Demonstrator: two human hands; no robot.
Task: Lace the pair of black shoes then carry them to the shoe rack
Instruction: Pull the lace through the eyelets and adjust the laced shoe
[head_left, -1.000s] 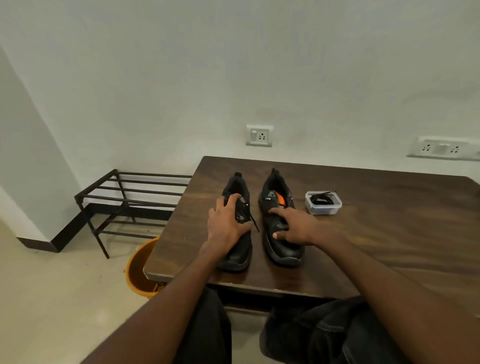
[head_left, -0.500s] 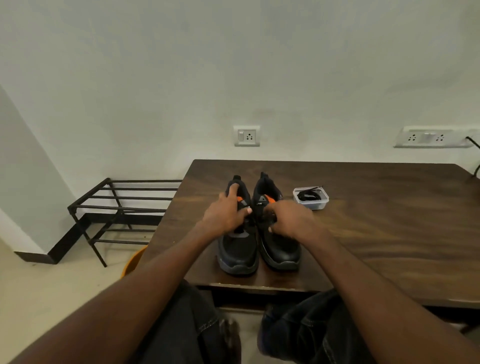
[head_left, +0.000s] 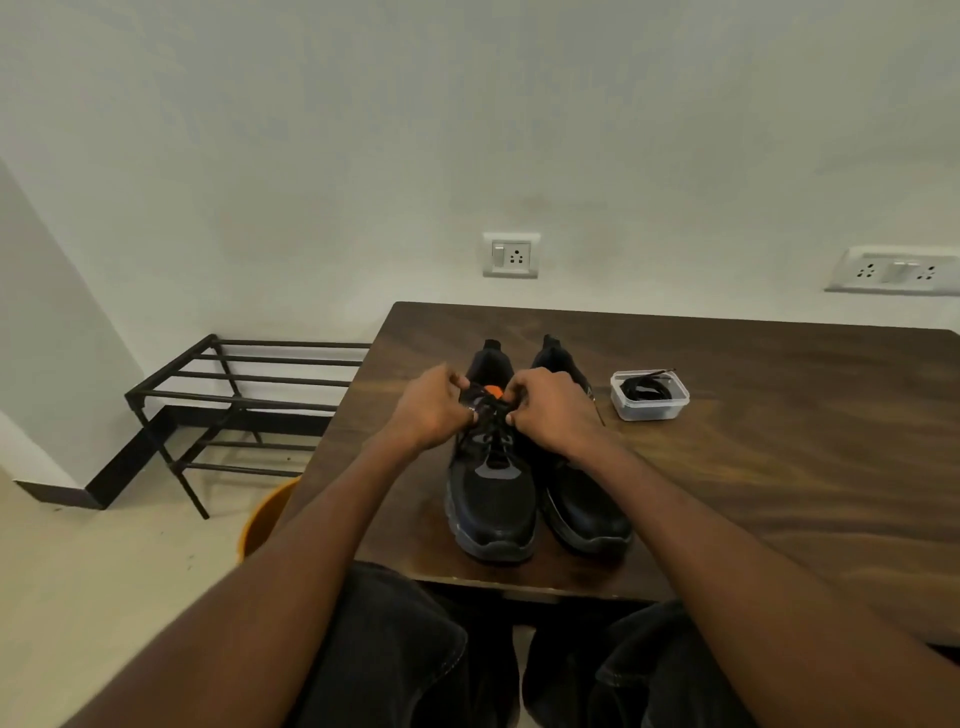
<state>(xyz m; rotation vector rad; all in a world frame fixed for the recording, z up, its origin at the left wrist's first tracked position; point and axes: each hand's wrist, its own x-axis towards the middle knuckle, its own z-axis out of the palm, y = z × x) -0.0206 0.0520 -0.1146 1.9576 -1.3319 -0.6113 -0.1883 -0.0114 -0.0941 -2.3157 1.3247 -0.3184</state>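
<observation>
Two black shoes stand side by side on the dark wooden table (head_left: 779, 467), toes toward me. The left shoe (head_left: 491, 499) has an orange tongue lining and a black lace (head_left: 493, 431) partly threaded. My left hand (head_left: 431, 410) and my right hand (head_left: 556, 410) are both over its upper eyelets, each pinching an end of that lace. The right shoe (head_left: 587, 509) sits against it, its upper part hidden behind my right hand. A black metal shoe rack (head_left: 234, 395) stands on the floor left of the table.
A small clear plastic tub (head_left: 649, 397) with a coiled black lace inside sits on the table right of the shoes. An orange bucket (head_left: 265, 517) shows under the table's left corner. The wall behind carries two socket plates. My knees are under the table's near edge.
The shoes have been pushed together. Both hands moved from resting on separate shoes to the left shoe's upper eyelets, where they now pinch the lace ends.
</observation>
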